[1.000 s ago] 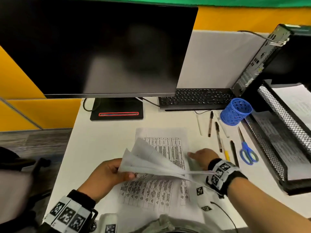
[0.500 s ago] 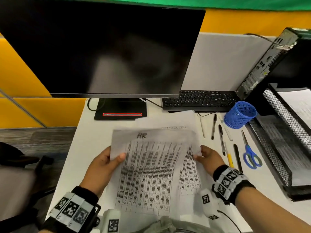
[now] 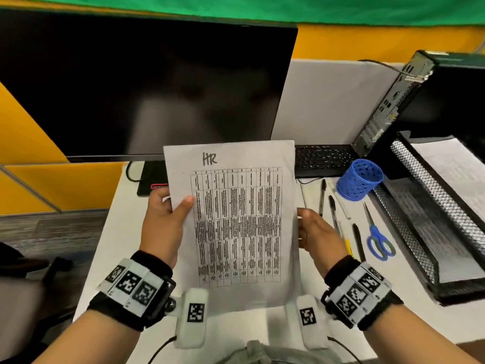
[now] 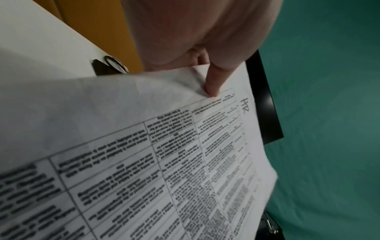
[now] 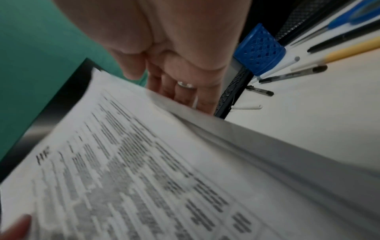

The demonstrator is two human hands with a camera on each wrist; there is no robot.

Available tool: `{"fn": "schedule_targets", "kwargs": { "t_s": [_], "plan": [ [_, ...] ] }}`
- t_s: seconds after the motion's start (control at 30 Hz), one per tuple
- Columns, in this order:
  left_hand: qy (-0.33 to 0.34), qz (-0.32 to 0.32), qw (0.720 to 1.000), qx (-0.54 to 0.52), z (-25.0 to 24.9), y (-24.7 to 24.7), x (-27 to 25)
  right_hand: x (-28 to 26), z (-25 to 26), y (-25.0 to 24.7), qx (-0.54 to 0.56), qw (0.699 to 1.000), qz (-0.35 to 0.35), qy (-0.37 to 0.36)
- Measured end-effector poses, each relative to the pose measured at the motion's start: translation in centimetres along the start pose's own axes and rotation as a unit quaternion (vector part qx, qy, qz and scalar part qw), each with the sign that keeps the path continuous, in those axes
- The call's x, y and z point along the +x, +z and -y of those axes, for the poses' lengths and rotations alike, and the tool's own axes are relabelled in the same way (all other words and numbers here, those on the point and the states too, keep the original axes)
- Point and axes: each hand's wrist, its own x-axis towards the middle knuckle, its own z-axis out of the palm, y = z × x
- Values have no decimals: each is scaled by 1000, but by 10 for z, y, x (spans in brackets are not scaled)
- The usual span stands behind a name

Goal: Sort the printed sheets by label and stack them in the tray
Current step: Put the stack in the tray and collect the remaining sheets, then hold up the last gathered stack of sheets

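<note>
I have the printed sheet (image 3: 237, 224) marked "HR" lifted off the desk (image 3: 110, 248), upright between both hands. My left hand (image 3: 164, 224) pinches its left edge, thumb (image 3: 183, 206) on the printed face, fingers behind. My right hand (image 3: 319, 233) cups the right edge, fingers curled behind the paper, wrist bent inward. The mesh tray (image 3: 430, 222) sits well off beyond my right hand, past the pens (image 3: 333, 211) and scissors (image 3: 376, 236).
</note>
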Motion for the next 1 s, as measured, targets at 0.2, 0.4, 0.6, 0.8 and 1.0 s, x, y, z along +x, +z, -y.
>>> {"fn": "schedule_targets", "kwargs": {
  "t_s": [0.2,0.4,0.6,0.8,1.0],
  "plan": [
    [130,12,990,53,-29,29,-18,0,27,16,-118,986,-11,-117],
    [252,45,964,74,-44,39,-40,-14,43,23,-98,962,-69,-244],
    [108,66,984,122,13,27,-22,-4,-8,17,-101,986,-50,-126],
    [76,70,991,83,23,32,-21,3,-11,12,-94,988,-72,-97],
    [28,68,996,56,44,41,-17,2,-17,10,-95,993,-46,-59]
  ]
}}
